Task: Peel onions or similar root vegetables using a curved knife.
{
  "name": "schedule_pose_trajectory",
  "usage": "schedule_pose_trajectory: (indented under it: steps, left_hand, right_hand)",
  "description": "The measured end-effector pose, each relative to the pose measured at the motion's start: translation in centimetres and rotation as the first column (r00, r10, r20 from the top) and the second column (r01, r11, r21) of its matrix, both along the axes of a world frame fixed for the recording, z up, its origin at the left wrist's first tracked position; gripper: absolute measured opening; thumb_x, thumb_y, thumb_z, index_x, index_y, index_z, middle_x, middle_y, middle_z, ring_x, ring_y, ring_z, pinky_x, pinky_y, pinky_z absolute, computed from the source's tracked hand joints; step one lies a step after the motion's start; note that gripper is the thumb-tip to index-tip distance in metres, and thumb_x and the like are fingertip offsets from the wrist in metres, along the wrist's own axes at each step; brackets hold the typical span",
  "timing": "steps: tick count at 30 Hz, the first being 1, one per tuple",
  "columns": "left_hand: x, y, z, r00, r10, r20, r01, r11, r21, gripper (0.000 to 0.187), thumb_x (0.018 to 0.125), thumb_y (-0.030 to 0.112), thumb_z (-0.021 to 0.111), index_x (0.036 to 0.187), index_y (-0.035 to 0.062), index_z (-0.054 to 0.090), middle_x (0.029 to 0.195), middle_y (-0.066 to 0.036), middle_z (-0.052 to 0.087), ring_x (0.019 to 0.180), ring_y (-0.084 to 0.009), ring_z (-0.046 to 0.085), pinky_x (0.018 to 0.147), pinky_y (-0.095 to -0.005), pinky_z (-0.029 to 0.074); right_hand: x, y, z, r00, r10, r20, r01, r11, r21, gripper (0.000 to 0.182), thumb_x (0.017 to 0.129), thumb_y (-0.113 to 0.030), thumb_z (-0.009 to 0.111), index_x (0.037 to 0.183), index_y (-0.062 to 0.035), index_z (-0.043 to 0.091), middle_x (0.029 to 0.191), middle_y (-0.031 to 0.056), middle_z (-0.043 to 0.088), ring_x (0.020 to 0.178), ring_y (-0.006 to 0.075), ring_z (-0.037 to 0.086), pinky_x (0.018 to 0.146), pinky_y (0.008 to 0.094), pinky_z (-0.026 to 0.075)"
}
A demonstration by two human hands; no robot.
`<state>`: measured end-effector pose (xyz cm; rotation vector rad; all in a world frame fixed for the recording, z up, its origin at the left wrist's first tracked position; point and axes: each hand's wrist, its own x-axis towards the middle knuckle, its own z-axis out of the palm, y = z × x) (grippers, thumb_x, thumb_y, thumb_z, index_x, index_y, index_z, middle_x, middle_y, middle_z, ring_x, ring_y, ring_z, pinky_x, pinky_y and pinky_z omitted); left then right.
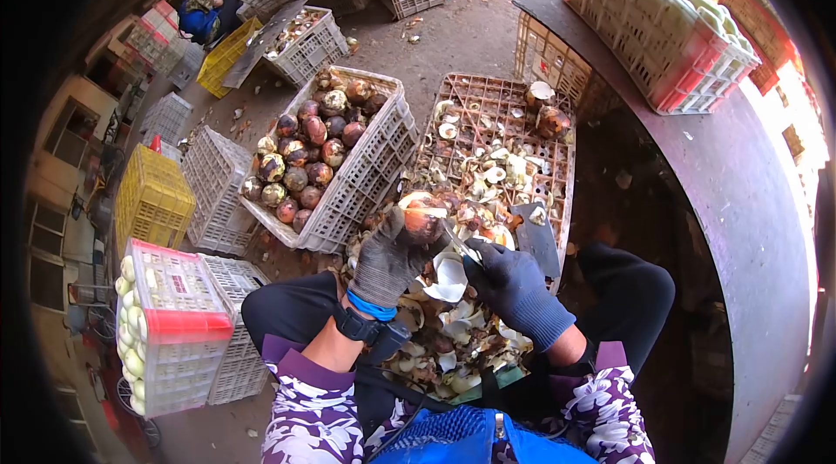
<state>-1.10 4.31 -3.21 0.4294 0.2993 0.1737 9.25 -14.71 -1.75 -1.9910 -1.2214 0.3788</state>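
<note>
Left hand (389,257) grips round brown fruit (424,218) above peel heap (453,325); no clear long axis. Right hand (514,285) clenches knife (460,242), blade pointing up-left at fruit. Overturned crate (488,129), dirt floor (453,37), outdoor yard.

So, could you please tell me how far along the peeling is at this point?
Done: a heap of peelings lies between the knees, and a crate of pale peeled fruit stands at the left. In hand: the left hand holds a partly peeled fruit; the right hand works a knife. Left: a white crate of unpeeled fruit.
</note>
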Motion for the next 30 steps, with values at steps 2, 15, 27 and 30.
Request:
schedule_pose_trajectory:
  steps: [2, 15, 27, 30]
  left_hand:
    - [0.1, -0.2, 0.0, 1.0, 0.026, -0.003, -0.026, 1.0, -0.01, 0.063, 0.084, 0.034, 0.069, 0.128, -0.0032, 0.043, 0.118, -0.019, 0.056, 0.108, -0.0318, 0.058, 0.094, -0.0435, 0.052]
    - [0.7, -2.5, 0.2, 0.997, 0.075, -0.003, -0.075, 0.996, -0.058, 0.058, 0.083, 0.031, 0.07, 0.125, -0.0011, 0.047, 0.115, -0.016, 0.058, 0.107, -0.0296, 0.058, 0.099, -0.0448, 0.047]
    - [-0.4, 0.4, 1.3, 0.988, -0.149, -0.031, 0.152, 0.947, 0.284, 0.055, 0.086, 0.023, 0.065, 0.13, -0.0013, 0.045, 0.123, -0.017, 0.055, 0.11, -0.0286, 0.058, 0.093, -0.0422, 0.051]
    - [-0.7, 0.5, 0.6, 0.995, -0.096, -0.033, 0.101, 0.963, 0.248, 0.056, 0.085, 0.023, 0.066, 0.131, -0.0016, 0.044, 0.123, -0.017, 0.055, 0.11, -0.0302, 0.057, 0.093, -0.0453, 0.05]
  right_hand:
    - [0.0, 0.1, 0.0, 0.999, 0.009, 0.035, -0.005, 0.995, -0.099, 0.03, 0.087, -0.025, 0.058, 0.11, -0.0065, 0.052, 0.083, 0.0176, 0.063, 0.074, 0.0372, 0.062, 0.065, 0.0474, 0.048]
    - [-1.2, 0.8, -0.8, 0.987, -0.159, 0.038, 0.161, 0.985, -0.06, 0.023, 0.086, -0.018, 0.059, 0.103, -0.0029, 0.058, 0.077, 0.0178, 0.063, 0.069, 0.0373, 0.061, 0.061, 0.0445, 0.047]
    - [1.5, -0.9, 1.2, 0.487, 0.0, -0.873, -0.101, 0.993, -0.056, 0.027, 0.093, -0.023, 0.058, 0.104, 0.0001, 0.066, 0.072, -0.0017, 0.062, 0.06, 0.0046, 0.053, 0.052, 0.0217, 0.043]
    - [-0.1, -0.3, -1.1, 0.909, 0.047, -0.415, -0.026, 0.998, 0.055, 0.024, 0.09, -0.019, 0.06, 0.106, -0.0005, 0.062, 0.075, 0.0085, 0.065, 0.063, 0.0234, 0.062, 0.058, 0.0345, 0.049]
